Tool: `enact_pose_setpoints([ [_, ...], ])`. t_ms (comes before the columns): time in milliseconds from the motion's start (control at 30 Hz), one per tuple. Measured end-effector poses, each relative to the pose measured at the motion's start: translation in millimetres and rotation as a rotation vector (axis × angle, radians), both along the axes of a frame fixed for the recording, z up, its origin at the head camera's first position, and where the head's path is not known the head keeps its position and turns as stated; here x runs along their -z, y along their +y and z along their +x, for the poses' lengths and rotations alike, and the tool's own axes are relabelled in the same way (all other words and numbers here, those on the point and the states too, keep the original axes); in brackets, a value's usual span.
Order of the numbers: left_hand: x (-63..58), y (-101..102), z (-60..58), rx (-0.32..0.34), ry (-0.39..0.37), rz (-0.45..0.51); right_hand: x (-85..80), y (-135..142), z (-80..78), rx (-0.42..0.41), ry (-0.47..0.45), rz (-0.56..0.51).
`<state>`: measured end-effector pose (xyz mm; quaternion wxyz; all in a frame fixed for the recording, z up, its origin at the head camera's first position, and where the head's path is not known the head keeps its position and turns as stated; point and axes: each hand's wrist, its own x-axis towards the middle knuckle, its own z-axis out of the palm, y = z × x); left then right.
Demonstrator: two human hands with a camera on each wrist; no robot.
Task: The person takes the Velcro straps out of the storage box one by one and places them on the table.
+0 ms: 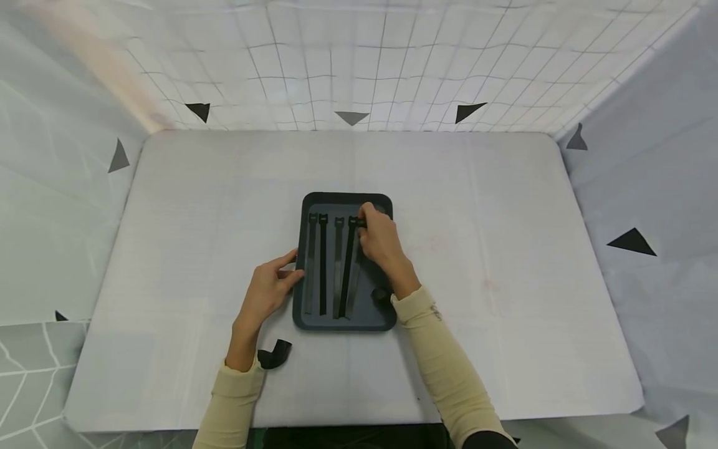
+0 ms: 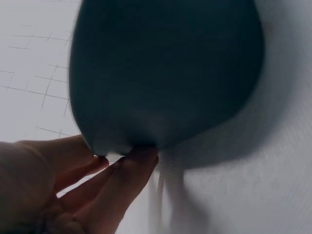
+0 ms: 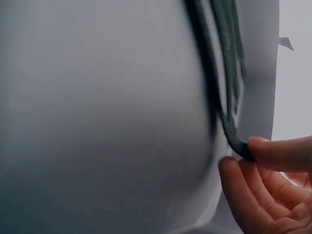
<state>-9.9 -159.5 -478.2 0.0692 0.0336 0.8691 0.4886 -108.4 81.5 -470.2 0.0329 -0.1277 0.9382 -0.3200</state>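
Observation:
A dark grey rectangular tray (image 1: 343, 328) with rounded corners sits mid-table. My left hand (image 1: 266, 290) pinches its left rim between thumb and fingers; in the left wrist view the tray (image 2: 165, 73) spreads dark above the fingertips. Several black straps with slotted heads lie lengthwise in it, among them one strap (image 1: 323, 268) left of the middle. Over the tray's upper right, my right hand (image 1: 382, 240) pinches the end of a strap (image 3: 234, 141), which bends at the fingertips in the right wrist view. Part of that strap is hidden by the hand in the head view.
A black elbow-shaped piece (image 1: 275, 354) lies on the white table (image 1: 505, 249) beside my left wrist. Another small black piece (image 1: 381, 295) is in the tray's lower right, partly hidden by my right wrist. A white grid-lined curtain (image 1: 359, 68) hangs behind the table.

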Motion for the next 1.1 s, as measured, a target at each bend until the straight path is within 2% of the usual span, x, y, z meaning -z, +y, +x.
enact_pose_setpoints([
  [167,-0.8,-0.4,-0.9,0.005,0.01,-0.015,-4.2,7.2,4.2,0.005,0.055,-0.109],
  [500,0.0,0.5,-3.0,0.005,0.01,-0.004,-7.2,17.7,8.2,-0.075,0.035,-0.415],
  [667,1.4,0.2,-2.7,-0.001,-0.002,0.001,-12.7,21.5,10.0,-0.077,0.011,-0.569],
  [933,1.2,0.5,-2.5,-0.014,-0.034,0.029,-23.0,28.4,11.5,-0.067,-0.03,-0.677],
  [1100,-0.2,-0.2,-2.3,-0.013,-0.037,0.03,-30.7,31.1,13.4,-0.05,-0.059,-0.708],
])
